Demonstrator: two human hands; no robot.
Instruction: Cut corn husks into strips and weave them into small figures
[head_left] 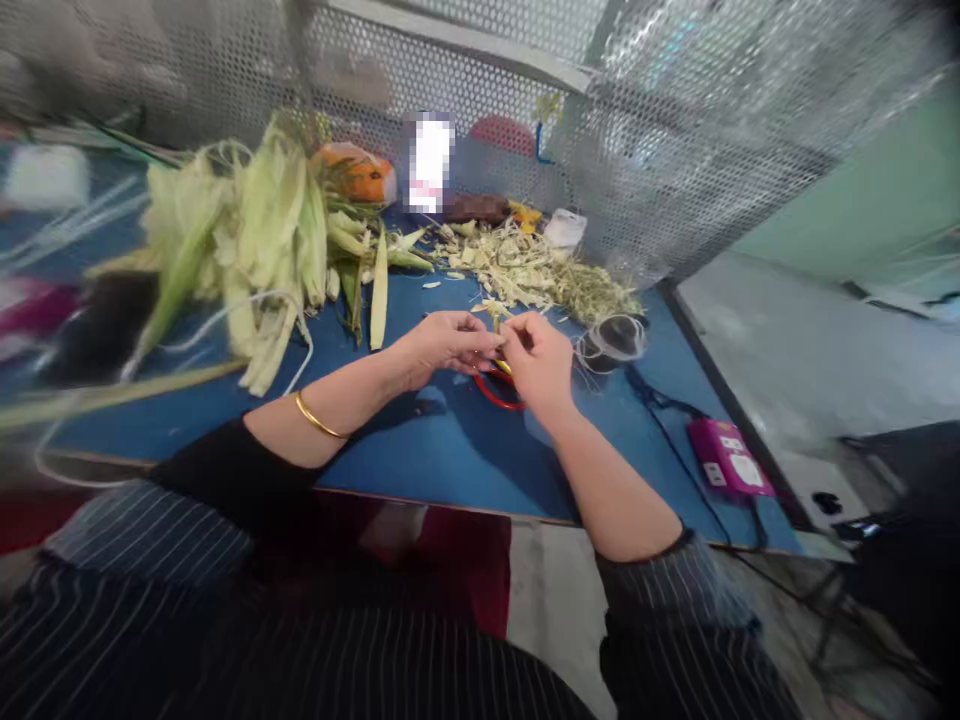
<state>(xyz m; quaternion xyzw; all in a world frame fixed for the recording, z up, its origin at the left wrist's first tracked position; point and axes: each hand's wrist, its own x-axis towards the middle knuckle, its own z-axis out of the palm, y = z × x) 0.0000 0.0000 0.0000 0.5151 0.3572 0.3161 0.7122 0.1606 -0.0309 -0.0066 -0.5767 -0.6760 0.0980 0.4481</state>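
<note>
Above the blue table (405,440) my two hands meet, fingertips together. A small pale yellow piece of what looks like corn husk (495,310), shaped like a little flower, rises from between them. My right hand (541,365) pinches its lower end between thumb and finger. The thumb and fingers of my left hand (450,348) close on the same spot from the other side. Right below the hands lies a red loop (499,400), like a scissors handle, with most of it hidden by my fingers.
A large bundle of green-white corn husks (270,230) lies at the left. Husk scraps (517,260) are heaped at the back, near an orange package (356,172). Coiled clear line (615,340) is right of my hands. A magenta box (727,458) with cables sits farther right. Perforated mesh (480,70) stands behind.
</note>
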